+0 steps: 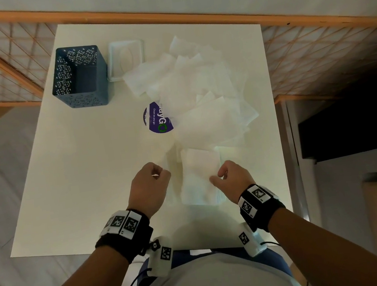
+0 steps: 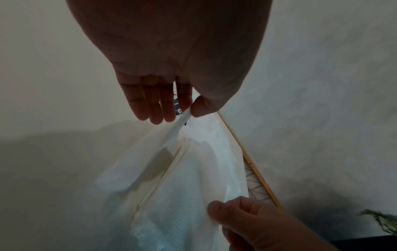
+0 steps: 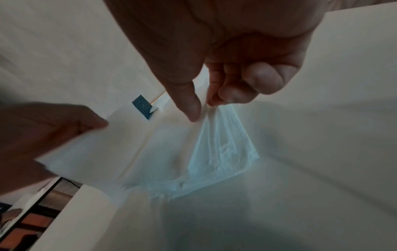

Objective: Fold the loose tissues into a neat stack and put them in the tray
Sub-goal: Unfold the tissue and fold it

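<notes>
Both hands [image 1: 150,186] [image 1: 233,180] pinch tissue [image 1: 199,177] | white, thin, creased, half-folded

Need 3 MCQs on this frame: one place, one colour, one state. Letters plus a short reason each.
1. The blue perforated bin stands at the table's: A far left, B near right, C centre.
2. The round sticker is: A red, B purple, C yellow.
3. The tissue before the person is: A inside the bin, B pinched by both hands, C untouched.

1 A: it sits at the far-left corner, beside the white tray.
2 B: purple shows beside the loose tissue pile.
3 B: left hand and right hand each pinch an edge.
</notes>
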Available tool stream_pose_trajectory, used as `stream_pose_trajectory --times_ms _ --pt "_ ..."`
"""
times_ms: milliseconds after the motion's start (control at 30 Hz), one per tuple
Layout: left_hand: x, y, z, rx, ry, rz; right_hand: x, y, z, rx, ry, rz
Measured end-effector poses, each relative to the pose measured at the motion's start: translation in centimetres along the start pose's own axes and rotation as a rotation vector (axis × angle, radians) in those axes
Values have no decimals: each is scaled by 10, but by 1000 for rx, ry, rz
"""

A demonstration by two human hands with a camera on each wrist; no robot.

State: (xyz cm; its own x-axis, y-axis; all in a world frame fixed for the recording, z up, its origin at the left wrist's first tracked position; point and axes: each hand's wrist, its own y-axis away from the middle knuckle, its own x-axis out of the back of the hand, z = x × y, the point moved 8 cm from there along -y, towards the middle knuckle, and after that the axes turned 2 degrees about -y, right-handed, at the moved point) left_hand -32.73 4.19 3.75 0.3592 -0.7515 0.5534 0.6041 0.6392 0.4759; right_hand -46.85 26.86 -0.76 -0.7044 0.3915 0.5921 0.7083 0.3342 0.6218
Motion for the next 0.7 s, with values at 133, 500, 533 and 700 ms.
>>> stream_pose_trajectory --times_ms 133,500,533,700 --pt "8 8 24 -70 83 -69 14 2 -10 -1 20 46" --pt "-30 23 55 116 746 -385 6 29 -52 -93 -829 -390" --pt "-32 22 54 113 747 -377 6 28 -52 -92 -860 -380" --pt "-38 19 52 90 752 -368 15 21 -39 1 -977 -249"
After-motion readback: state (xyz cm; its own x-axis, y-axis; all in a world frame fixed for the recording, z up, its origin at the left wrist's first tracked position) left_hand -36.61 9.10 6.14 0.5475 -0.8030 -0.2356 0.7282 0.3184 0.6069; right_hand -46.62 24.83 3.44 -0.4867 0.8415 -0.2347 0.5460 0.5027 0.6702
